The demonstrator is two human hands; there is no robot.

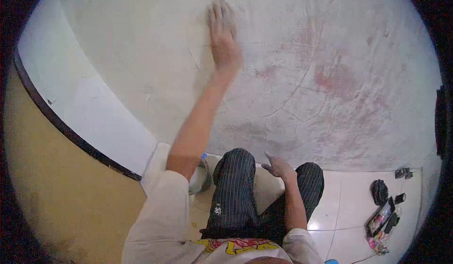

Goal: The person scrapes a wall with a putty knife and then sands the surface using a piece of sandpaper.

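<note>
My left hand point(222, 25) is raised high against the pale plastered wall point(155, 51), its palm side toward the surface and its dusty fingers stretched upward, slightly blurred. Nothing shows in it. Low down, between my knees, my right hand point(279, 166) hangs near the foot of the wall. One finger or the thumb points up from it, and whether it holds anything is too small to tell. Cracks and reddish patches point(330, 79) mark the wall to the right of my left hand.
A bucket point(200, 178) stands beside my left knee. On the tiled floor point(325, 198) at the right lie a black bag point(379, 192) and several small items. A white panel with a dark edge point(75, 139) curves along the left.
</note>
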